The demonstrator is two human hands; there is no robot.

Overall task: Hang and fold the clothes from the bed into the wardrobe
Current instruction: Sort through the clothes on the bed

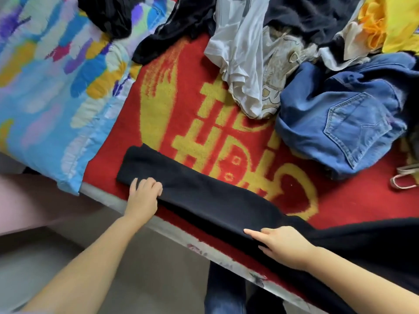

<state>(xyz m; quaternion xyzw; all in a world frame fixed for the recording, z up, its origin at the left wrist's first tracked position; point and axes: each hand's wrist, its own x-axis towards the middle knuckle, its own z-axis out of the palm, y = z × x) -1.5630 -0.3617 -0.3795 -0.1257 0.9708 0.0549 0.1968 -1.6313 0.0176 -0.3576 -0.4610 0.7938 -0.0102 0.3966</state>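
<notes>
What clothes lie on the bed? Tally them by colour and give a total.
Black or dark: 4, counting the long garment under both hands
White: 1
Blue jeans: 1
Yellow: 1
Total: 7, though the pile may hide more.

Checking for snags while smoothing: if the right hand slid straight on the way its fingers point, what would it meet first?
The right hand points left along the black garment; it would likely cross only that cloth before reaching the left hand, which grips it.

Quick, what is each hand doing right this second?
Left hand: fingers curled, gripping the near edge of the black garment.
Right hand: open, fingers straight, pressing flat on the same garment.
</notes>
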